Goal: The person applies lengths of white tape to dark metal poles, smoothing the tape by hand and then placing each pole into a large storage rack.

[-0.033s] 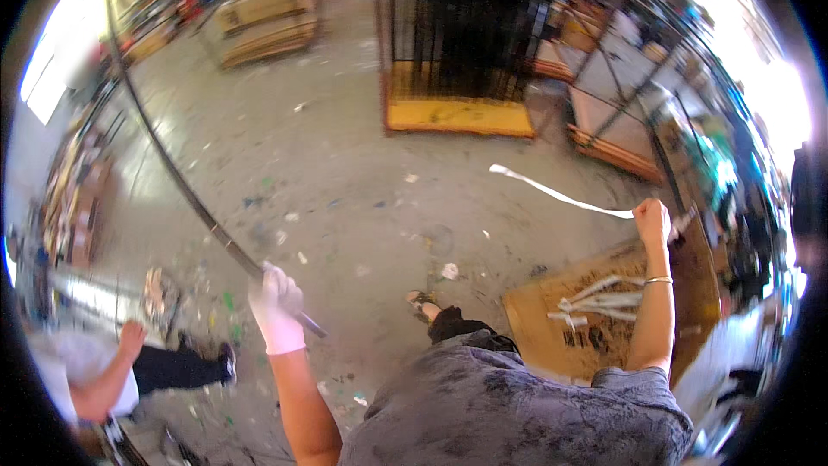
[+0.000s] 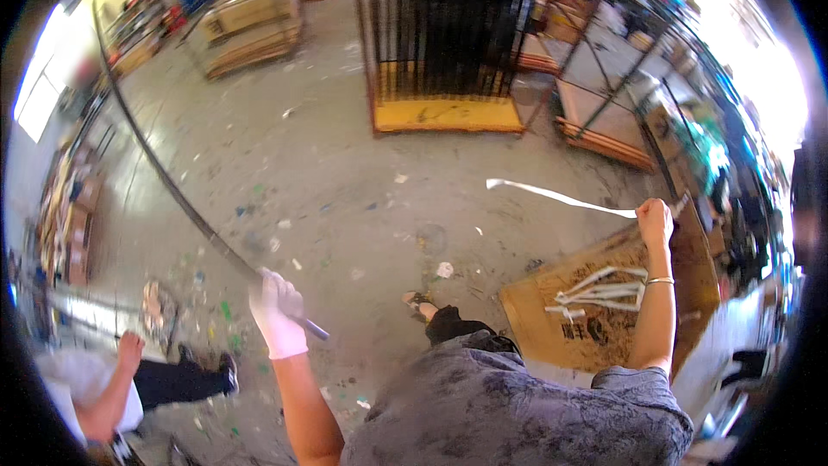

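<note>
My left hand (image 2: pixel 279 319), in a white glove, is closed around a long dark rod (image 2: pixel 187 203) near its lower end. From there the rod stretches up toward the far left and looks curved in this view; a short stub sticks out below the fist. A thin white strip (image 2: pixel 565 198) is pinched in my bare right hand (image 2: pixel 655 226), its free end trailing to the left above the floor. Several similar white strips (image 2: pixel 608 293) lie on a flattened cardboard sheet (image 2: pixel 528 311) below my right forearm, which carries a bracelet.
A rack with a yellow base (image 2: pixel 448 115) holds many dark upright lengths ahead. Beside it stands a metal-framed cart (image 2: pixel 604 116) with stacked boards. A co-worker (image 2: pixel 108 388) is at the lower left. Scraps litter the floor (image 2: pixel 345 224); stacked cardboard (image 2: pixel 254 47) stands far left.
The view has shifted slightly, so the rack and carts sit a little further left. The white strip's free end has dropped a little. Both hands keep their holds.
</note>
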